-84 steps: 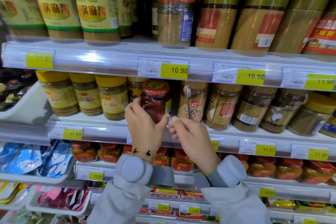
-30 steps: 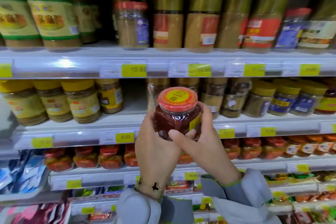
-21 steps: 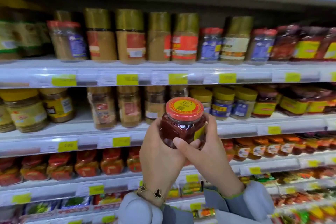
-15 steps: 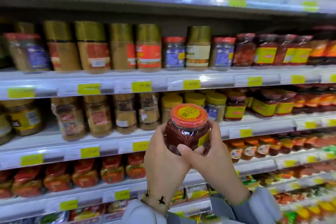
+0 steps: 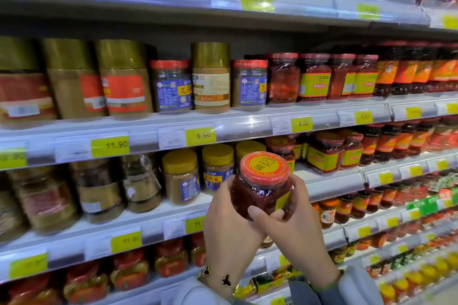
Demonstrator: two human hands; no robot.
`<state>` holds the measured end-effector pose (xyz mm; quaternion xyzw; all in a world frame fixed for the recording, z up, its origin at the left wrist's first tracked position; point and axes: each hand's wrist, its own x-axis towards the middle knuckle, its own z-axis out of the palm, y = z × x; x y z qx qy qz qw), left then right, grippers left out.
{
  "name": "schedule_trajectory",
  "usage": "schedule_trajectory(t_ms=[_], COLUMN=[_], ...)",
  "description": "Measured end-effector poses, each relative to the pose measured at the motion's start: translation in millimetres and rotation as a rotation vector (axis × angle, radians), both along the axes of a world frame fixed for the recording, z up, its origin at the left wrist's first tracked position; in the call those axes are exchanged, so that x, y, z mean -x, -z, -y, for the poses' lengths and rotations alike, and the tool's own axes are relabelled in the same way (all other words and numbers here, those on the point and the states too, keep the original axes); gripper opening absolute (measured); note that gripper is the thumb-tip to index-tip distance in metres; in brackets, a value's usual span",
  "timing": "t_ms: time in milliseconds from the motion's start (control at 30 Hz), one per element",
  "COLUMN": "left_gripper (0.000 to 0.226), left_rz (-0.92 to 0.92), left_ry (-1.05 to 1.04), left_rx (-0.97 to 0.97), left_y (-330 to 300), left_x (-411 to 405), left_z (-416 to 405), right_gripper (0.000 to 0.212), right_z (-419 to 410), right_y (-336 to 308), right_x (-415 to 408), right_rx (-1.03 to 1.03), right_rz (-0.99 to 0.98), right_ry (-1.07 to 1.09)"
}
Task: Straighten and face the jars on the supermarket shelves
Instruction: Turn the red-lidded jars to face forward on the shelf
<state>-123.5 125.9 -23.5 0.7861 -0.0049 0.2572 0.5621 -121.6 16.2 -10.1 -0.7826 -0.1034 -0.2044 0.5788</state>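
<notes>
You hold a red-lidded jar of dark red sauce (image 5: 263, 188) in front of the shelves, off the shelf and clear of the other stock, with both hands wrapped round it. Your left hand (image 5: 229, 225) cups its left side and underside, fingers curled round the glass; your right hand (image 5: 296, 220) grips the right side, thumb laid across the near face below the yellow label. The jar sits upright, tilted a little toward you, so its lid with the yellow centre shows.

Behind it, on the middle shelf (image 5: 329, 183), stand yellow-lidded jars (image 5: 218, 168) just to the left and red sauce jars with yellow-green labels (image 5: 324, 151) to the right. The shelf above carries gold-capped jars (image 5: 124, 79) at left and more red sauce jars (image 5: 313, 77) at right. A bracelet (image 5: 218, 277) circles your left wrist.
</notes>
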Motion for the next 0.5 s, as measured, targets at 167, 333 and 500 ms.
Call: schedule_trajectory(t_ms=[167,333,500], left_gripper=[0.087,0.083,0.085], left_rz=[0.001,0.004,-0.031], left_ry=[0.052,0.082,0.067], left_rx=[-0.013,-0.024,0.006], left_y=[-2,9,19], left_x=[-40,-70,-90], left_z=[24,54,87], right_gripper=[0.074,0.075,0.079], right_z=[27,59,92], right_y=[-4,5,16], right_x=[-33,-59,-82], right_rx=[-0.004,-0.012,0.015], right_rz=[-0.006,-0.007,-0.049], right_ry=[0.049,0.061,0.046])
